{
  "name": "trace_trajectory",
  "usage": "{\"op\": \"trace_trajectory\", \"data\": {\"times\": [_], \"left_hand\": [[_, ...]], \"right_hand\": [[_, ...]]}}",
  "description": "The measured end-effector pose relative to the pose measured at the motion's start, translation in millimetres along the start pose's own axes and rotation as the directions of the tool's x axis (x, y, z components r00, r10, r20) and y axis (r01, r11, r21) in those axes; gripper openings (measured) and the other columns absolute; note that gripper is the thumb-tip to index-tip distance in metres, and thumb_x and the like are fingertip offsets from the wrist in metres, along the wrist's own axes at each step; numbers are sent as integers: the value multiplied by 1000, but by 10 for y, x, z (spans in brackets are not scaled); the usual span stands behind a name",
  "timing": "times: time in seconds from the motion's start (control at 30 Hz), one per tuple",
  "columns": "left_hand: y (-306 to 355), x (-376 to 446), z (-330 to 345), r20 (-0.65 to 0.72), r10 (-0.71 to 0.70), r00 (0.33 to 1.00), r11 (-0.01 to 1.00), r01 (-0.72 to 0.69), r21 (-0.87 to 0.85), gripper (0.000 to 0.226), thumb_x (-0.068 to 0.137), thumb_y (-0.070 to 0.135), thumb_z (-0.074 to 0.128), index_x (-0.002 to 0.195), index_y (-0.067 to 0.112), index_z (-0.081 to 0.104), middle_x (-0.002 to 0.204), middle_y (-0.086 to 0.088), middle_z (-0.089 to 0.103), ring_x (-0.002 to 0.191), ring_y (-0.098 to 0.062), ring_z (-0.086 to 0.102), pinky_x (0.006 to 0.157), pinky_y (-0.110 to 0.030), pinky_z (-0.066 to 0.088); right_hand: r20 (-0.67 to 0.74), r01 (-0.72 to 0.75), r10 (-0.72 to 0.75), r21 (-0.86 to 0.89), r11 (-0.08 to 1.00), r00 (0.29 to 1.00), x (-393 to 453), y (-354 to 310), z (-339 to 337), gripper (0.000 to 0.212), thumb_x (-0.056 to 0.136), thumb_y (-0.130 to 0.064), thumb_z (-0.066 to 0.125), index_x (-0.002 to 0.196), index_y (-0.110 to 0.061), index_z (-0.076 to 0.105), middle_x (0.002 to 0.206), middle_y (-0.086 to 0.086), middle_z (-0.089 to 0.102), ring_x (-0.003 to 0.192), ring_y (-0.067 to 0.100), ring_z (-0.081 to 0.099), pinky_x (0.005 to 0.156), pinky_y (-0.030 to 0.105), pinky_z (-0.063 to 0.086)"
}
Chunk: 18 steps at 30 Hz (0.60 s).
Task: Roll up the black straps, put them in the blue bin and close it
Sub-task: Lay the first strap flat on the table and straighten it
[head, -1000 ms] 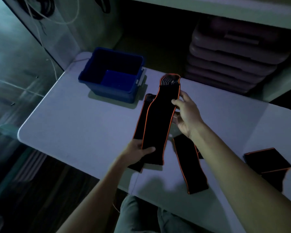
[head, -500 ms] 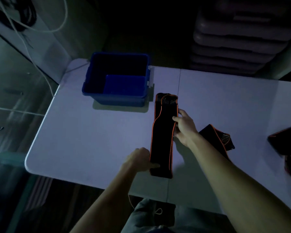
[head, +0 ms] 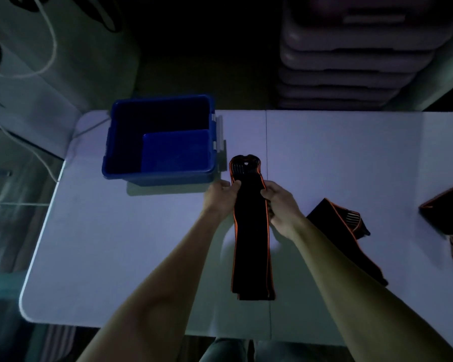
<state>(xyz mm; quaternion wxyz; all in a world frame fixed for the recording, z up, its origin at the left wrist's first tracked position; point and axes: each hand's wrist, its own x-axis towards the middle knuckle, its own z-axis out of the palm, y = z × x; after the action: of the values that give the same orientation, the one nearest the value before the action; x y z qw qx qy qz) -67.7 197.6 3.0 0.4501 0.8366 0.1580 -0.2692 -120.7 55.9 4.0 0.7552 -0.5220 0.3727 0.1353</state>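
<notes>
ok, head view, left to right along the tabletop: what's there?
blue bin → left hand → held straps → right hand → loose strap → folded straps at the right edge

cut off: straps at right edge [head: 450, 218] | dim: stacked lids [head: 351, 56]

A pale bench [head: 120, 257] with a seam down its middle; behind it, at the upper right, a stack of grey trays [head: 351, 64] — and a white cable [head: 51, 45] loops at upper left.
</notes>
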Motion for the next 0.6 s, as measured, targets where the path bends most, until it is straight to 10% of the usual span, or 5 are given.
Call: {"op": "trace_trajectory", "data": {"times": [0.23,0.6], "left_hand": [[86,155,160,-107,-4,994,998,11,69,38,93,34,64,123,11,61,117,-12,71,106,-27,67,80,-30,47],[151,229,296,-233,105,967,992,-88,86,30,92,31,62,119,20,59,101,-9,70,90,-27,67,76,-46,58]], "right_hand": [[-177,99,-347,-755,648,921,248,10,-35,23,90,-30,59,110,-18,61,108,4,65,95,22,63,82,31,50],[-96,255,-508,-776,577,856,640,-206,57,14,88,-16,63,101,-11,67,84,3,66,81,20,62,72,25,46]]}}
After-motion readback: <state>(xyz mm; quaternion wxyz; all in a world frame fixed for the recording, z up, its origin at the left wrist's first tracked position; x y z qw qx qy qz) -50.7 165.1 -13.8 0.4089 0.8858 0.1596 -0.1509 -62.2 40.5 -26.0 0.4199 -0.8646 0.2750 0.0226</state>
